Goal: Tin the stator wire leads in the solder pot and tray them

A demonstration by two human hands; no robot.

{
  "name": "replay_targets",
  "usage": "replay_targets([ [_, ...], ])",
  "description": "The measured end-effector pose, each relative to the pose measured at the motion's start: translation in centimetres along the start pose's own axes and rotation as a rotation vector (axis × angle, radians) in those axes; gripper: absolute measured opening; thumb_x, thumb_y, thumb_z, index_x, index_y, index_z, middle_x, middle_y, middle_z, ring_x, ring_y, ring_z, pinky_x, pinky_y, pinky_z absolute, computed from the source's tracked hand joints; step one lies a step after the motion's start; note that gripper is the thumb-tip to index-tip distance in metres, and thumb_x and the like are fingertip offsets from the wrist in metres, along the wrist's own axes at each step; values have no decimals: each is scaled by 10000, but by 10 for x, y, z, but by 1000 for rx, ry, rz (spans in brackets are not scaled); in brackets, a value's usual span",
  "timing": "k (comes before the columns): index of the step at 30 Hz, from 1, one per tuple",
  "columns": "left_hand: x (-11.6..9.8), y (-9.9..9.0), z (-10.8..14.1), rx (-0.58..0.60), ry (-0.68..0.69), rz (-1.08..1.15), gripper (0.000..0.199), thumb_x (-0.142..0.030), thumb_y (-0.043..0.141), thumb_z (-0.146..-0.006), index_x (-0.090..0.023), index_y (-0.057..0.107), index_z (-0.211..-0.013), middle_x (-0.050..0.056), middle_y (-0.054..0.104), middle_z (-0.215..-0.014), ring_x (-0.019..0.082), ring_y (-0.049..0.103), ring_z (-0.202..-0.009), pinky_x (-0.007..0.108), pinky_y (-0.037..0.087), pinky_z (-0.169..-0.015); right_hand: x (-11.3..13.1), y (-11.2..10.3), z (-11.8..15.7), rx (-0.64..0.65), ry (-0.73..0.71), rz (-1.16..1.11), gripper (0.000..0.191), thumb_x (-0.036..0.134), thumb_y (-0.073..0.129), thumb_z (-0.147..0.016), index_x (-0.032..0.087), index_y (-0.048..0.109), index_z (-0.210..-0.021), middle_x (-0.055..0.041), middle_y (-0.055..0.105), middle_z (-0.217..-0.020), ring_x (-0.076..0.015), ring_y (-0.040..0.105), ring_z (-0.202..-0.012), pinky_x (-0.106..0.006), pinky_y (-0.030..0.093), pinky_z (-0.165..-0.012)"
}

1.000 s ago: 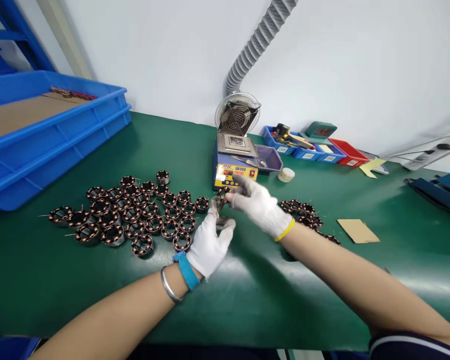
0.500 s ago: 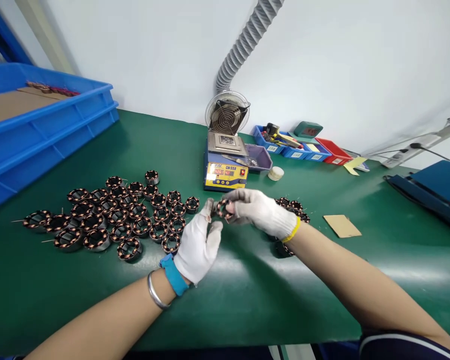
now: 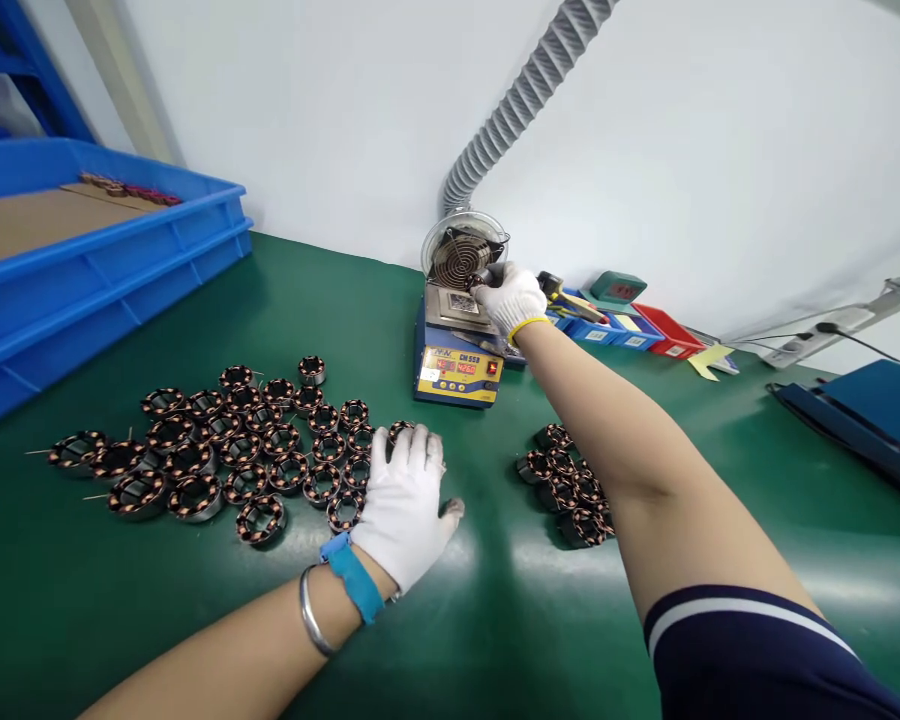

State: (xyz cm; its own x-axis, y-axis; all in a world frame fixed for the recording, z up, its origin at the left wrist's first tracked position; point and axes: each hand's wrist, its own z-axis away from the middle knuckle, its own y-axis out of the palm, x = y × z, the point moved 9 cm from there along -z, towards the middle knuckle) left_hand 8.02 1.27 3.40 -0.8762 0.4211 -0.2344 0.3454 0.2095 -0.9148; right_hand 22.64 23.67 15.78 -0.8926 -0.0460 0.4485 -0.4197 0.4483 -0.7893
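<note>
Gloved in white, my left hand point(image 3: 409, 505) lies with its fingers stretched out, palm down, at the right edge of a group of copper-wound rings point(image 3: 195, 495). It holds nothing. My right hand point(image 3: 514, 298), also gloved, is closed on a wound ring point(image 3: 478, 281) above the metal top of a blue and yellow heating unit point(image 3: 459, 375) with lit red digits. Part of that ring is hidden by the fingers. A second group of wound rings point(image 3: 559, 492) stands beneath my right forearm, which covers some of them.
A large blue crate point(image 3: 120, 290) stands at the left. Behind the unit are a round fan point(image 3: 461, 260) and a grey hose point(image 3: 529, 100). Small blue bins point(image 3: 592, 332) and a red bin point(image 3: 667, 332) line the back right, with a dark blue case point(image 3: 870, 410) farther right.
My right hand has moved forward with the ring, from beside my left hand to above the heating unit. My left hand has spread and turned palm down.
</note>
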Motion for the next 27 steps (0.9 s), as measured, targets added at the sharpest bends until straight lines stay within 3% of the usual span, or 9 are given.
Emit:
replay_targets([
  [6, -19, -3, 6, -85, 208, 168, 573, -415, 552, -821, -100, 515, -1298, 138, 552, -1340, 292, 498, -1216, 480, 323, -1100, -2, 17, 4, 42, 14, 61, 371, 325, 623, -757, 194, 640, -1103, -81, 668, -1086, -274, 606, -1044, -425, 473, -928],
  [20, -10, 4, 3, -102, 115, 156, 649, -398, 618, -761, -86, 485, -1315, 180, 475, -1407, 337, 462, -1257, 500, 395, -1045, -2, 16, 3, 34, 20, 40, 410, 298, 593, -758, 210, 599, -1159, -69, 643, -1124, -262, 598, -1046, -432, 466, -947],
  [27, -6, 7, 3, -98, 85, 167, 657, -371, 625, -749, -95, 463, -1323, 178, 491, -1391, 333, 470, -1249, 501, 393, -1040, -10, 17, 3, 4, 38, -48, 386, 268, 662, -691, 184, 627, -1067, -70, 674, -1043, -267, 601, -1038, -403, 471, -933],
])
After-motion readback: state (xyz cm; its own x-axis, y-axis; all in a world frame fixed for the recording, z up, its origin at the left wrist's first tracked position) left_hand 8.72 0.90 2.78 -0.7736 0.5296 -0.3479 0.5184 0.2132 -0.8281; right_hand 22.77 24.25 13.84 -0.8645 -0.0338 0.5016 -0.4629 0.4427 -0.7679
